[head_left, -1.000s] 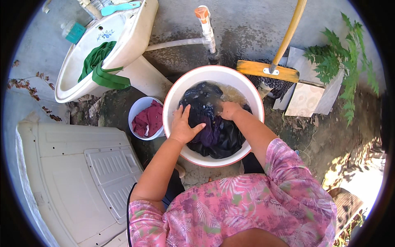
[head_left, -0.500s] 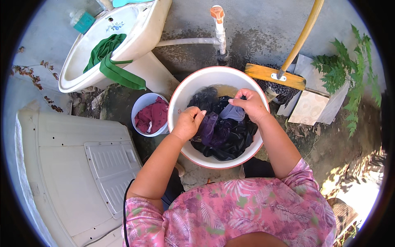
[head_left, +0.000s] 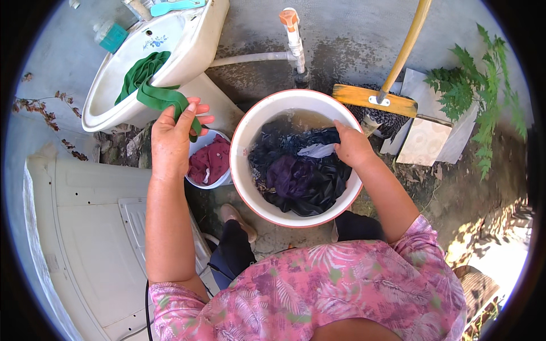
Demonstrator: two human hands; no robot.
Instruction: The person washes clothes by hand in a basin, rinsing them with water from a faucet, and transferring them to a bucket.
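A green cloth lies in the white sink, and its strap-like end hangs over the edge. My left hand grips this hanging end, thumb in front and fingertips showing past it. My right hand is at the right inner side of a white tub with a red rim. Its thumb and forefinger are apart, beside a pale lavender cloth; the other fingertips are hidden. Dark wet clothes and a purple garment lie in the cloudy water.
Left of the tub, a small bucket holds a maroon cloth. The sink carries a teal bottle and a light-blue brush. A tap pipe, a broom and tiles stand behind. A white appliance panel is at left.
My left hand has left the tub and taken hold of the hanging green cloth. My right hand has lowered, and the lavender cloth it held up now lies among the wet clothes.
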